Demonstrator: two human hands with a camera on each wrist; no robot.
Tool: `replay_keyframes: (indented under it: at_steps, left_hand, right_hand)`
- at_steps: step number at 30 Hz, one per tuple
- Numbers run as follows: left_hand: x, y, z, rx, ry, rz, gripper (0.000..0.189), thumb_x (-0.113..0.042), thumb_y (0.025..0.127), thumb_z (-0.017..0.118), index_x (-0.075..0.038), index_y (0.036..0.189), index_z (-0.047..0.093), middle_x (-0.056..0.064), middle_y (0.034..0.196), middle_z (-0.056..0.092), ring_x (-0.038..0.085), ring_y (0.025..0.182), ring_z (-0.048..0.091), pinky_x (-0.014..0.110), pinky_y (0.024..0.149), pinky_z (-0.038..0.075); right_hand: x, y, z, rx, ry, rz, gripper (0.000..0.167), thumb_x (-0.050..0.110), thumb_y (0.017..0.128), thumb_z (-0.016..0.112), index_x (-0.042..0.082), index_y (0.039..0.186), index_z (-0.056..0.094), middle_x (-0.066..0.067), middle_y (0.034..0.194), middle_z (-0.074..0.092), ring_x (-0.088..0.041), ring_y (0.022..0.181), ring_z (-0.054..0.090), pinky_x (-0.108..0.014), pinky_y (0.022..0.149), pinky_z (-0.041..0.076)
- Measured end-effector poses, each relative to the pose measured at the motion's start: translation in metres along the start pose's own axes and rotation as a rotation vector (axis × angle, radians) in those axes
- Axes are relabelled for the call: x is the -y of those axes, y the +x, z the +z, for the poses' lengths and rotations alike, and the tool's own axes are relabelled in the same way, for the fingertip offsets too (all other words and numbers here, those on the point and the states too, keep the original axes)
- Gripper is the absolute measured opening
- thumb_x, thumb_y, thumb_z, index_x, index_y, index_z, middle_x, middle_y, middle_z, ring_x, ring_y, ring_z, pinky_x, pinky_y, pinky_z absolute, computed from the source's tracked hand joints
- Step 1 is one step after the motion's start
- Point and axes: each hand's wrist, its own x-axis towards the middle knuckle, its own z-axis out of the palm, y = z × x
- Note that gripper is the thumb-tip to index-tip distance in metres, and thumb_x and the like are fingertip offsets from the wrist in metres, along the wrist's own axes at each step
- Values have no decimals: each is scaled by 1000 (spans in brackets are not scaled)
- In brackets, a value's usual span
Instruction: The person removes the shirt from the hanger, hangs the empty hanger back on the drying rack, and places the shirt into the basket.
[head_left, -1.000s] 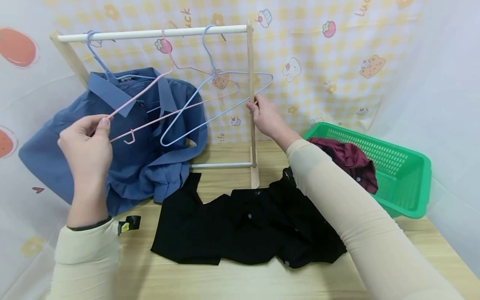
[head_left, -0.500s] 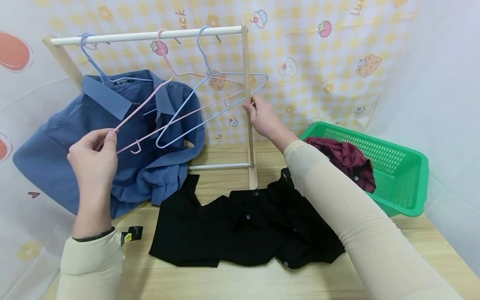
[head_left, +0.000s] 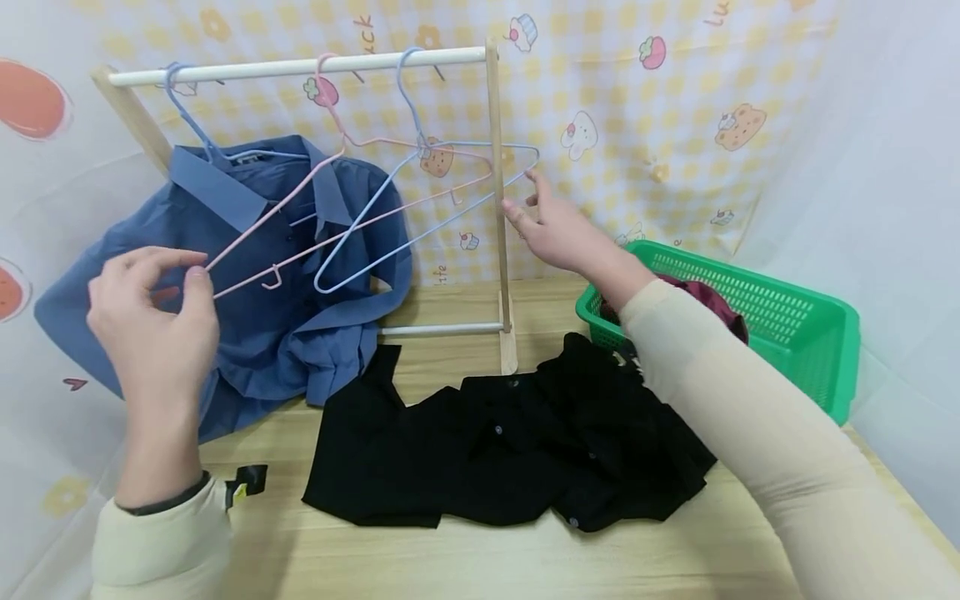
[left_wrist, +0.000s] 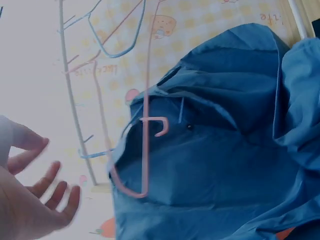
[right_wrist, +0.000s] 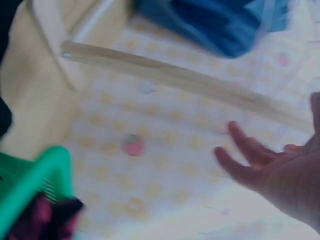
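Observation:
A pink clothes hanger [head_left: 273, 218] hangs by its hook from the white rail [head_left: 292, 68]. Just beside its left end is my left hand [head_left: 153, 312], fingers parted, apart from the hanger in the left wrist view. My right hand [head_left: 558, 221] has its fingers spread next to the rack's wooden right post [head_left: 497, 167], holding nothing. A bare light-blue hanger [head_left: 367, 215] hangs near that post. Further left, a blue shirt [head_left: 255, 250] hangs on another blue hanger [head_left: 191, 123]. A black buttoned garment [head_left: 487, 454] lies spread on the table before the rack.
A green basket [head_left: 813, 333] stands at the table's right, with a dark red garment [head_left: 712, 304] inside, partly hidden by my right sleeve. Behind the rack hangs a patterned cloth [head_left: 637, 100]. The rack's lower bar [head_left: 442, 330] runs just above the wooden tabletop [head_left: 360, 558].
The pink hanger's hook has settled on the rail. My left hand has let go of it and moved left. My right hand has released the post and shifted right, its fingers spreading.

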Motion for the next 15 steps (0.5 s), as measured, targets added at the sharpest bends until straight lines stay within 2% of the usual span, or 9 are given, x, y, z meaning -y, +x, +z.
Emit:
replay_keyframes:
  at_steps: [2,3,5,6,8,10,13,15]
  left_hand:
    - [-2,-3,-4,-23,-80,91,28,-14,101,59,0,105,82,-39,103,58,-15,106,50,8,85,44]
    - [-3,-5,-5,-16,-119,138,27,-12,101,59,3,102,82,-39,100,60,-15,102,54,8,84,45]
    - [-2,-11,-7,40,-164,216,24,-8,100,61,4,99,82,-34,96,67,-15,93,60,7,83,46]
    - [-2,-14,-8,97,-167,246,22,-6,99,62,3,100,81,-32,96,68,-17,90,60,6,82,45]
    - [1,-23,-8,249,-135,291,17,-4,99,65,-1,103,81,-25,96,71,-19,86,58,4,79,44]
    - [5,-33,-6,438,-63,306,15,-6,100,68,-7,109,80,-14,96,72,-15,81,56,7,72,43]
    - [13,-48,0,775,73,253,20,-18,105,68,-11,122,76,2,103,71,2,85,57,19,69,46]
    - [21,-59,7,1005,156,185,32,-28,107,65,-8,131,70,13,115,71,17,94,63,33,74,53]
  right_hand:
    - [5,-21,-11,21,-33,-21,86,60,111,38,16,172,-4,-25,173,28,-43,145,53,-57,127,35]
    - [6,-31,-15,34,-60,-36,86,59,111,40,16,172,-3,-24,174,25,-43,147,50,-58,127,34]
    - [7,-55,-18,76,-141,-47,86,59,110,43,15,172,2,-26,174,22,-45,153,42,-61,128,32]
    - [6,-69,-18,106,-186,-47,86,58,110,45,15,172,4,-27,173,22,-47,154,40,-62,127,32]
    - [1,-95,-13,186,-284,-26,86,59,109,48,15,172,9,-28,172,23,-47,156,36,-64,126,33]
    - [-9,-122,-6,264,-372,5,88,62,107,51,14,172,15,-31,169,28,-48,153,41,-65,122,38]
    - [-32,-159,8,349,-440,52,95,66,101,60,14,171,22,-35,165,32,-50,141,55,-64,111,48]
    - [-51,-180,18,369,-454,93,104,69,94,68,17,171,21,-39,164,32,-57,135,56,-64,102,53]
